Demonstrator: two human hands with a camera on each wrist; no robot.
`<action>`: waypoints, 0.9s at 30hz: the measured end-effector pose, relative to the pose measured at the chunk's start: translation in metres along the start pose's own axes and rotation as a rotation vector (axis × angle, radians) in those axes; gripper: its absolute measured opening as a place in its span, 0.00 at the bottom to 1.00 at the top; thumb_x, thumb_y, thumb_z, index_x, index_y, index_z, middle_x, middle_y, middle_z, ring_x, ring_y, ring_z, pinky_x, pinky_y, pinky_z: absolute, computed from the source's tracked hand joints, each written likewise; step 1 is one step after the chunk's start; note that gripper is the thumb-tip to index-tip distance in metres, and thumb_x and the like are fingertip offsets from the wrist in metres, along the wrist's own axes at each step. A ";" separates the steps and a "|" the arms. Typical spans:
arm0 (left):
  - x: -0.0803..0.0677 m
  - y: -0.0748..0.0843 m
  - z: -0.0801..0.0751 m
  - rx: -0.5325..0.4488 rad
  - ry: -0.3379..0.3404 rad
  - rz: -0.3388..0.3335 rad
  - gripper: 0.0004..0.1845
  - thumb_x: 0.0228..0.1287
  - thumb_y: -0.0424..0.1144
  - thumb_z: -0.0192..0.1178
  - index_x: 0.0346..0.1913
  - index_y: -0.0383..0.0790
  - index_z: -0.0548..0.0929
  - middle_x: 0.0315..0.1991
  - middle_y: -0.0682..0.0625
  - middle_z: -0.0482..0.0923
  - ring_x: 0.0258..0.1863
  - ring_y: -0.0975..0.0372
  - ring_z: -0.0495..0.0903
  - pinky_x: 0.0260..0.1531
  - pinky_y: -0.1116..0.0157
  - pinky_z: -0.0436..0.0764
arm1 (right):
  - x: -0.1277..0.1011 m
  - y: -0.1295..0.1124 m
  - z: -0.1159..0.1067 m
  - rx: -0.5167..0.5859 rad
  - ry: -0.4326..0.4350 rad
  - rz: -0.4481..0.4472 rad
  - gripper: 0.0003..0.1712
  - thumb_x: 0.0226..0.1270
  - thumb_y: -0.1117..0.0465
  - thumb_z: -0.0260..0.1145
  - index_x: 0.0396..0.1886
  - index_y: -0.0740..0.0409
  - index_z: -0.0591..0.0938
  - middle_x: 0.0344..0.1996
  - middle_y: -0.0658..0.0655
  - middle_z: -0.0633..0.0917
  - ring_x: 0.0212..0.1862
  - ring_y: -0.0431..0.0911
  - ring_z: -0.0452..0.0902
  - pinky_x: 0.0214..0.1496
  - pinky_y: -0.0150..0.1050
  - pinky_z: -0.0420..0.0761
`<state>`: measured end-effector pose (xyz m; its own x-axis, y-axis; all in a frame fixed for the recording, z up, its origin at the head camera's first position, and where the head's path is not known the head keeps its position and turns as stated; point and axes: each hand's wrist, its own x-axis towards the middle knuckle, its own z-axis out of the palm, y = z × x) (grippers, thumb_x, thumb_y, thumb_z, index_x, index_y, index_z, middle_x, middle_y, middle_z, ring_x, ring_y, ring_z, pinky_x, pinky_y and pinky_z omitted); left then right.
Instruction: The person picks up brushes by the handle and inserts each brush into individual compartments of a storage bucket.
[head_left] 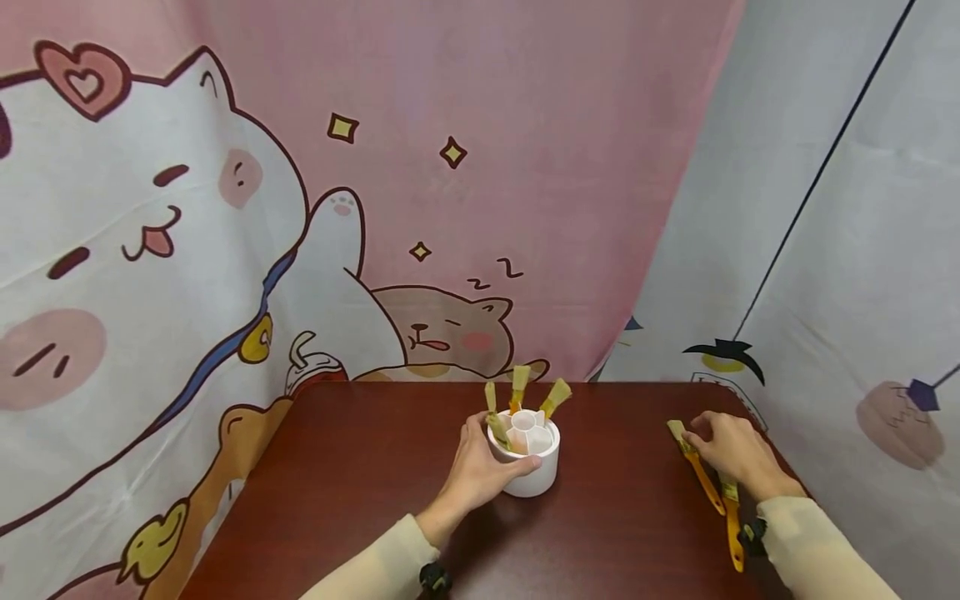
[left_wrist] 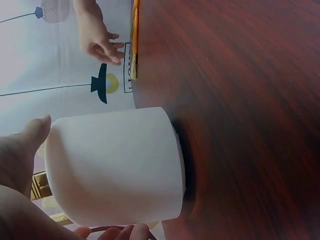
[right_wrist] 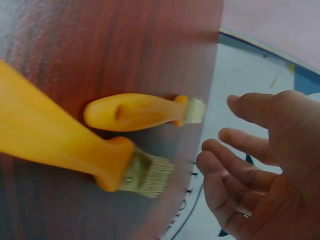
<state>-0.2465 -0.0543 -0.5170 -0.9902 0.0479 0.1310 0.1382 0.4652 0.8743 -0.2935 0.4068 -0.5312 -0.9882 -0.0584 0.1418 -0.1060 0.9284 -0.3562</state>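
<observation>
A white round brush holder (head_left: 534,481) with several compartments is upright near the middle of the table, gripped at its side and rim by my left hand (head_left: 478,467). Several brushes (head_left: 520,385) poke out of it, their pale bristles upward. Its smooth white wall (left_wrist: 115,165) fills much of the left wrist view. Two orange-handled brushes (head_left: 705,483) lie at the right side of the table. My right hand (head_left: 731,450) hovers above them, fingers loosely bent, with nothing held. In the right wrist view, the larger brush (right_wrist: 55,127) is nearest and the other brush (right_wrist: 135,111) lies beyond.
The dark red-brown wooden table (head_left: 360,467) has its far edge against a pink and white cartoon curtain (head_left: 562,167). Another curtain section, pale (head_left: 825,250), hangs close along the table's right edge, near my right hand.
</observation>
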 end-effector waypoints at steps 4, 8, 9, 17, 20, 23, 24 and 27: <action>0.003 0.001 0.000 0.003 -0.006 -0.007 0.61 0.52 0.59 0.92 0.80 0.31 0.70 0.73 0.34 0.77 0.76 0.41 0.82 0.80 0.38 0.79 | -0.001 0.011 0.006 -0.007 -0.053 0.036 0.26 0.83 0.53 0.77 0.61 0.74 0.89 0.49 0.74 0.93 0.36 0.53 0.89 0.39 0.57 0.90; 0.006 0.000 -0.004 -0.002 -0.035 -0.007 0.57 0.54 0.58 0.91 0.78 0.32 0.72 0.71 0.35 0.80 0.74 0.42 0.83 0.79 0.38 0.80 | -0.001 0.017 0.011 -0.006 -0.082 0.059 0.27 0.82 0.51 0.78 0.59 0.74 0.90 0.50 0.75 0.93 0.38 0.55 0.90 0.41 0.59 0.91; 0.007 0.000 -0.005 -0.005 -0.046 -0.003 0.56 0.54 0.57 0.91 0.77 0.32 0.73 0.71 0.36 0.80 0.74 0.42 0.83 0.79 0.38 0.79 | -0.001 0.018 0.012 -0.005 -0.085 0.064 0.27 0.82 0.50 0.78 0.57 0.74 0.90 0.49 0.75 0.93 0.37 0.54 0.90 0.41 0.59 0.91; 0.014 -0.003 -0.020 0.000 -0.149 0.009 0.54 0.57 0.55 0.89 0.79 0.31 0.75 0.73 0.34 0.79 0.75 0.41 0.82 0.80 0.35 0.78 | 0.003 0.019 0.018 0.013 -0.095 0.097 0.22 0.82 0.50 0.78 0.51 0.68 0.94 0.41 0.64 0.95 0.31 0.47 0.84 0.34 0.47 0.86; 0.016 -0.004 -0.025 -0.002 -0.195 -0.003 0.57 0.60 0.54 0.88 0.84 0.30 0.72 0.77 0.33 0.77 0.77 0.39 0.80 0.82 0.32 0.76 | 0.006 0.017 0.018 0.002 -0.108 0.110 0.21 0.82 0.49 0.77 0.50 0.66 0.95 0.40 0.62 0.94 0.31 0.47 0.83 0.33 0.46 0.83; 0.019 -0.006 -0.028 -0.001 -0.227 -0.010 0.59 0.61 0.53 0.88 0.87 0.30 0.69 0.80 0.32 0.75 0.80 0.39 0.78 0.83 0.32 0.75 | 0.007 0.014 0.017 -0.003 -0.119 0.116 0.20 0.81 0.49 0.78 0.50 0.65 0.95 0.41 0.64 0.94 0.32 0.48 0.83 0.33 0.47 0.82; 0.020 -0.007 -0.028 0.003 -0.234 -0.008 0.59 0.61 0.53 0.88 0.87 0.31 0.68 0.80 0.32 0.75 0.81 0.38 0.78 0.84 0.32 0.74 | 0.008 0.013 0.017 -0.002 -0.124 0.115 0.20 0.81 0.50 0.78 0.50 0.65 0.95 0.42 0.65 0.94 0.33 0.48 0.83 0.33 0.47 0.83; 0.023 -0.010 -0.030 0.005 -0.252 0.007 0.57 0.60 0.52 0.88 0.86 0.33 0.71 0.78 0.33 0.77 0.80 0.40 0.79 0.83 0.34 0.76 | 0.008 0.009 0.019 0.014 -0.132 0.107 0.17 0.82 0.52 0.77 0.46 0.64 0.94 0.41 0.65 0.93 0.32 0.49 0.82 0.32 0.47 0.81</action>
<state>-0.2701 -0.0840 -0.5084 -0.9627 0.2701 0.0161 0.1459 0.4682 0.8715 -0.3046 0.4081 -0.5508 -0.9998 -0.0080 -0.0196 0.0000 0.9268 -0.3755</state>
